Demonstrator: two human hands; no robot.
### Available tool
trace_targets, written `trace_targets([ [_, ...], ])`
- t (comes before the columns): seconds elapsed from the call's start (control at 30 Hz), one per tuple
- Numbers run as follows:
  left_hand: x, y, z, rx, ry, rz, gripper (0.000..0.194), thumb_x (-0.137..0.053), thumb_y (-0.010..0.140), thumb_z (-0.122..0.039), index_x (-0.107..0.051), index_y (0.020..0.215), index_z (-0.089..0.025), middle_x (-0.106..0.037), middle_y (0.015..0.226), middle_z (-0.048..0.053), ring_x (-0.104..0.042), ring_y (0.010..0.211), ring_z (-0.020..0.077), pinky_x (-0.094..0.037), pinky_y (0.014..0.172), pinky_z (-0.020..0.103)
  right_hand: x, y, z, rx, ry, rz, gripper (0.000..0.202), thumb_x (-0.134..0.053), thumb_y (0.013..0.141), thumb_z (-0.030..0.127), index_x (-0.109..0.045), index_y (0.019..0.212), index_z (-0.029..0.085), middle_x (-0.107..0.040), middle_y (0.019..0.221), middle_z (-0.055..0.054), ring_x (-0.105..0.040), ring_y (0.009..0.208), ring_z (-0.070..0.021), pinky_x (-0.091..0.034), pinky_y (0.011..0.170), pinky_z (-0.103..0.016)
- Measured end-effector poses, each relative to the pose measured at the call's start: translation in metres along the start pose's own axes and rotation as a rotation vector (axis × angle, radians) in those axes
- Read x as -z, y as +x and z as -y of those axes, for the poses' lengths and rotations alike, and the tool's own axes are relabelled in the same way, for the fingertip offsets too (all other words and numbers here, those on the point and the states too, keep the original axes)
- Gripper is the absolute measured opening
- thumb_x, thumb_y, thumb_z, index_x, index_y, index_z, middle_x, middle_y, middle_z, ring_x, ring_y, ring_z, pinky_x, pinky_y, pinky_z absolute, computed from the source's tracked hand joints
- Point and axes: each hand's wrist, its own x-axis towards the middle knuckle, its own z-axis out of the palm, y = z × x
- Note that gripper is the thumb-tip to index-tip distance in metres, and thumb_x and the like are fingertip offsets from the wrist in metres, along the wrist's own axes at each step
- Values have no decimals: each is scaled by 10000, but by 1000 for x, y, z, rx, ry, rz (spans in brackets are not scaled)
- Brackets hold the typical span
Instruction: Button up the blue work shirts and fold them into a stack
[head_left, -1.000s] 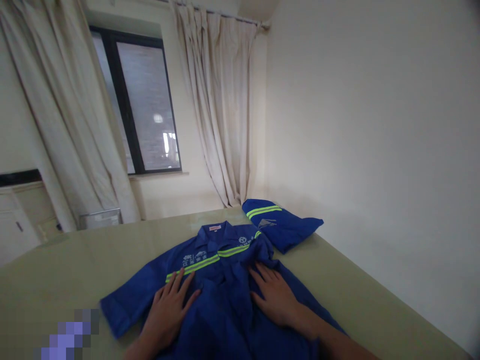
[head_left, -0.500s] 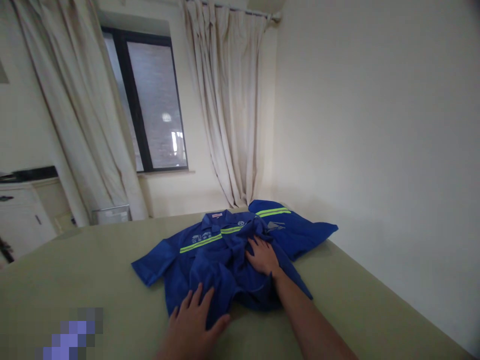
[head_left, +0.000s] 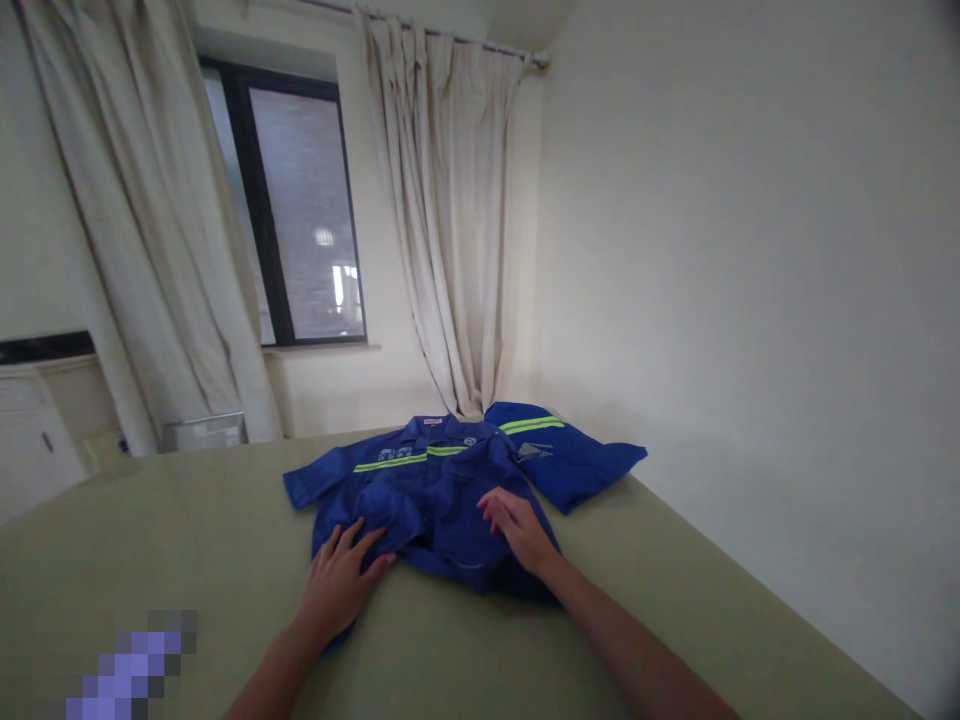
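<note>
A blue short-sleeved shirt (head_left: 450,510) with a yellow-green reflective stripe lies front up on the green surface, its collar at the far side and its lower part rumpled. My left hand (head_left: 343,580) rests on the shirt's lower left part with its fingers spread. Over the lower right part is my right hand (head_left: 517,525), its fingers loosely bent and apart, holding nothing. A second blue garment (head_left: 592,462) with a similar stripe lies behind and to the right, partly beside the shirt's right shoulder.
The green table (head_left: 187,540) meets a pale wall (head_left: 735,300) on the right. Behind it are curtains (head_left: 457,220) and a dark-framed window (head_left: 307,210). A white cabinet (head_left: 30,430) stands at the far left. A blurred purple patch (head_left: 124,675) shows at lower left.
My left hand has moved left and forward on the shirt. My right hand has its fingers more bent. The shirt's lower part is spread differently, and the view has shifted slightly.
</note>
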Motion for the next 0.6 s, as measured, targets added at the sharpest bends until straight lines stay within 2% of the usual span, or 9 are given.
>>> trace_targets([
  [0.07, -2, -3, 3, 31, 12, -63, 530, -541, 918, -564, -655, 1349, -279, -534, 1525, 109, -447, 1431, 375, -352, 1172, 551, 1, -23, 13, 38, -27, 237, 554, -548, 932, 668, -656, 1243, 223, -702, 1088, -73, -657, 951, -226, -511, 857, -333],
  [0.1, -1, -7, 5, 5, 4, -94, 474, -549, 920, -542, -698, 1285, -280, -572, 1486, 103, -493, 1393, 359, -352, 1176, 541, 1, -33, 19, 67, -97, 320, 653, -664, 842, 682, -629, 1318, 236, -685, 1203, -92, -639, 1060, -263, -484, 949, -372],
  [0.17, 4, -16, 6, -118, -39, -139, 362, -570, 920, -531, -764, 1138, -317, -637, 1413, 56, -544, 1340, 323, -313, 1207, 539, 1, -49, 27, 108, -267, 408, 773, -785, 730, 633, -603, 1381, 257, -640, 1325, -112, -581, 1186, -317, -399, 1071, -439],
  [0.23, 16, -25, 10, -268, -117, -137, 309, -583, 920, -550, -792, 1028, -350, -689, 1339, 16, -572, 1301, 299, -309, 1217, 524, 2, -56, 34, 109, -373, 439, 577, -730, 810, 488, -646, 1335, 264, -661, 1287, -97, -582, 1177, -300, -374, 1083, -436],
  [0.27, 23, -30, 12, -321, -169, -117, 317, -569, 928, -559, -796, 996, -348, -720, 1282, 13, -599, 1261, 287, -352, 1196, 501, 4, -55, 37, 98, -385, 442, 454, -670, 855, 389, -675, 1290, 260, -682, 1235, -85, -598, 1146, -275, -388, 1063, -409],
  [0.33, 38, -36, 17, -321, -277, -61, 397, -495, 960, -569, -796, 943, -311, -777, 1120, 25, -668, 1124, 264, -491, 1078, 428, 8, -51, 43, 74, -352, 426, 338, -572, 864, 222, -728, 1163, 236, -710, 1119, -68, -626, 1068, -232, -426, 1000, -352],
  [0.43, 54, -42, 20, -144, -350, -21, 464, -421, 961, -561, -786, 940, -276, -798, 986, 32, -724, 974, 266, -594, 899, 384, 15, -43, 45, 55, -208, 331, 264, -545, 835, 173, -739, 1009, 213, -707, 1048, -61, -633, 1016, -216, -457, 946, -320],
  [0.53, 56, -50, 3, -144, -260, -8, 401, -539, 878, -494, -744, 1168, -307, -773, 1166, 34, -708, 1095, 310, -571, 971, 446, 16, -41, 35, -95, -9, 144, 204, -544, 882, 278, -729, 938, 213, -710, 1020, -60, -639, 985, -222, -483, 915, -334],
  [0.6, 48, -57, -20, -226, -178, -4, 559, -635, 806, -401, -628, 1362, -347, -693, 1348, 33, -637, 1245, 334, -504, 1075, 493, 13, -42, 24, -304, 121, 12, 248, -539, 894, 347, -736, 962, 212, -727, 1008, -65, -664, 948, -229, -515, 854, -336],
])
